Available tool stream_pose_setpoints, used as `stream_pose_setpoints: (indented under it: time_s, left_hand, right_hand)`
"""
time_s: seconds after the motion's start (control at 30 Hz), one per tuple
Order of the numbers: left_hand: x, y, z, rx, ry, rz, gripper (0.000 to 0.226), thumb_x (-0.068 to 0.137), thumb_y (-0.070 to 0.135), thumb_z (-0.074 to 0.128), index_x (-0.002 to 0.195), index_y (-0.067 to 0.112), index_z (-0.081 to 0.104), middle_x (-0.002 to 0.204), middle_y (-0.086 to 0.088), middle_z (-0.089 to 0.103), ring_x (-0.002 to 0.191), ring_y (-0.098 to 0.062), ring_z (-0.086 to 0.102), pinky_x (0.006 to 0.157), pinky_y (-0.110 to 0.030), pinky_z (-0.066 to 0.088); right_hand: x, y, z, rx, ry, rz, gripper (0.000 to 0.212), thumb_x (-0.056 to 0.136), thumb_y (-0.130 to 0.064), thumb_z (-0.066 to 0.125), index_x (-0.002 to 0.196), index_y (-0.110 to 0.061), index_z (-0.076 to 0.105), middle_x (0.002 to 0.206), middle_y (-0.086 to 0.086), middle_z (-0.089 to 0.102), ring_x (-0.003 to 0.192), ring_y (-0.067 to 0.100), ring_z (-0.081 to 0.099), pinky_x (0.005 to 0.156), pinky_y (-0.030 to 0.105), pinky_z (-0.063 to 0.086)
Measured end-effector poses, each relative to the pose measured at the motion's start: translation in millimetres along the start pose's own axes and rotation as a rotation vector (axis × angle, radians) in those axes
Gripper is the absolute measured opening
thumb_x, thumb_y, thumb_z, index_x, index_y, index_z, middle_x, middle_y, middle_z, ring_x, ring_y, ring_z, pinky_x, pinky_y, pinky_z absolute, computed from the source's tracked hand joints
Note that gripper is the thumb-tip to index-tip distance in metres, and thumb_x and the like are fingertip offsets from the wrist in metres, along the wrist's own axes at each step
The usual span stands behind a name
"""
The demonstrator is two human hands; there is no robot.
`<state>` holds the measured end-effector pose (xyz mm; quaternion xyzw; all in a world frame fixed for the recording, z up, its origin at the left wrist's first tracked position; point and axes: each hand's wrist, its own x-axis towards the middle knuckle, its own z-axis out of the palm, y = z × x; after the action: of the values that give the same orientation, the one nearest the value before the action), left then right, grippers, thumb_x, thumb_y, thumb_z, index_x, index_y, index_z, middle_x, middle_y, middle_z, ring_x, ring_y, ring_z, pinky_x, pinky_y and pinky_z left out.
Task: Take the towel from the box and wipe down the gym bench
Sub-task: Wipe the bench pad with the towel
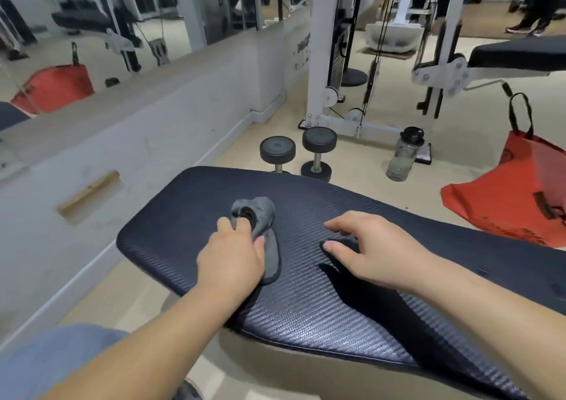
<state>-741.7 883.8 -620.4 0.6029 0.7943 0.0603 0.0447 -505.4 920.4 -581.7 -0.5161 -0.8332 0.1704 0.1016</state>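
A dark padded gym bench [306,301] with a woven texture fills the middle of the view. A small grey towel [262,216] lies bunched on its left part. My left hand [232,258] presses down on the near end of the towel, fingers curled into the cloth. To the right, my right hand [370,246] rests on the bare bench pad with its fingers spread, holding nothing. No box is in view.
Two black dumbbells [298,154] stand on the floor beyond the bench, with a clear water bottle [402,154] to their right. A red tote bag [517,203] sits at the right. A white cable machine [343,62] stands behind; a mirrored wall [122,26] runs along the left.
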Motion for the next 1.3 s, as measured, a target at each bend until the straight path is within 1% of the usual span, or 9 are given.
stream_pose_setpoints:
  time_s: [0.17, 0.27, 0.33, 0.4, 0.57, 0.8, 1.0, 1.2, 1.3]
  left_hand:
    - [-19, 53, -12, -0.561, -0.424, 0.259, 0.051, 0.087, 0.050, 0.065, 0.132, 0.033, 0.048, 0.102, 0.005, 0.057, 0.089, -0.017, 0.064, 0.083, -0.039, 0.056]
    - [4, 55, -23, -0.963, -0.557, 0.071, 0.045, 0.091, 0.014, 0.065, 0.135, 0.018, 0.056, 0.079, -0.001, 0.067, 0.066, -0.015, 0.065, 0.058, -0.037, 0.059]
    - [18, 46, -23, -0.882, -0.390, -0.013, 0.037, 0.090, 0.007, 0.056, 0.124, 0.018, 0.066, 0.086, -0.002, 0.076, 0.067, -0.016, 0.068, 0.054, -0.032, 0.056]
    - [28, 39, -18, -0.693, -0.218, -0.004, 0.037, 0.089, 0.010, 0.050, 0.116, 0.024, 0.071, 0.097, 0.001, 0.078, 0.083, -0.017, 0.072, 0.075, -0.033, 0.060]
    - [33, 55, -6, -0.516, -0.162, 0.160, 0.033, 0.093, 0.012, 0.052, 0.116, 0.024, 0.073, 0.109, 0.007, 0.074, 0.099, -0.012, 0.065, 0.088, -0.023, 0.047]
    - [38, 82, 0, -0.402, -0.148, 0.311, 0.030, 0.094, 0.018, 0.046, 0.115, 0.025, 0.065, 0.107, 0.008, 0.062, 0.102, -0.018, 0.060, 0.092, -0.044, 0.055]
    - [35, 97, 3, -0.362, -0.183, 0.373, 0.032, 0.089, 0.019, 0.045, 0.109, 0.032, 0.066, 0.103, 0.012, 0.060, 0.100, -0.017, 0.060, 0.088, -0.043, 0.056]
    - [30, 117, 7, -0.392, -0.182, 0.400, 0.029, 0.094, 0.020, 0.047, 0.113, 0.031, 0.067, 0.107, 0.013, 0.060, 0.102, -0.015, 0.061, 0.089, -0.043, 0.056]
    - [23, 126, 9, -0.414, -0.177, 0.442, 0.030, 0.094, 0.020, 0.048, 0.114, 0.032, 0.066, 0.106, 0.014, 0.060, 0.103, -0.013, 0.061, 0.090, -0.042, 0.055]
  right_hand:
    - [2, -8, 2, 0.198, 0.027, 0.164, 0.030, 0.096, -0.051, 0.053, 0.094, -0.027, 0.070, 0.089, -0.005, 0.068, 0.084, 0.013, 0.063, 0.078, 0.038, 0.052]
    - [-4, -14, 3, 0.208, -0.023, 0.250, 0.037, 0.088, -0.064, 0.049, 0.096, -0.031, 0.062, 0.099, -0.001, 0.058, 0.100, 0.021, 0.060, 0.086, 0.038, 0.050]
    - [-13, -23, 11, 0.104, -0.055, 0.237, 0.061, 0.084, -0.072, 0.051, 0.127, -0.029, 0.055, 0.120, 0.000, 0.051, 0.120, 0.023, 0.051, 0.101, 0.041, 0.048]
    - [-22, -39, 23, -0.096, -0.046, 0.140, 0.078, 0.082, -0.073, 0.056, 0.142, -0.025, 0.042, 0.132, 0.004, 0.042, 0.124, 0.027, 0.043, 0.102, 0.043, 0.046]
    - [-21, -12, 41, -0.235, 0.117, -0.082, 0.048, 0.083, -0.039, 0.057, 0.129, -0.025, 0.048, 0.117, 0.007, 0.051, 0.100, 0.030, 0.056, 0.081, 0.044, 0.054]
    - [-4, 79, 12, -0.268, 0.189, 0.336, 0.045, 0.095, -0.037, 0.053, 0.135, -0.023, 0.040, 0.119, 0.009, 0.043, 0.104, 0.036, 0.061, 0.069, 0.038, 0.044]
    - [-29, 63, 7, -0.162, -0.017, -0.069, 0.039, 0.089, -0.043, 0.057, 0.123, -0.039, 0.038, 0.119, -0.006, 0.038, 0.091, 0.019, 0.060, 0.067, 0.035, 0.050]
    - [-14, 122, -12, -0.204, 0.128, 0.466, 0.039, 0.094, -0.039, 0.056, 0.125, -0.029, 0.036, 0.117, 0.006, 0.042, 0.084, 0.034, 0.061, 0.063, 0.039, 0.048]
    - [-30, 100, -2, -0.222, 0.117, 0.340, 0.038, 0.093, -0.039, 0.055, 0.124, -0.027, 0.037, 0.118, 0.004, 0.038, 0.091, 0.033, 0.062, 0.065, 0.039, 0.049]
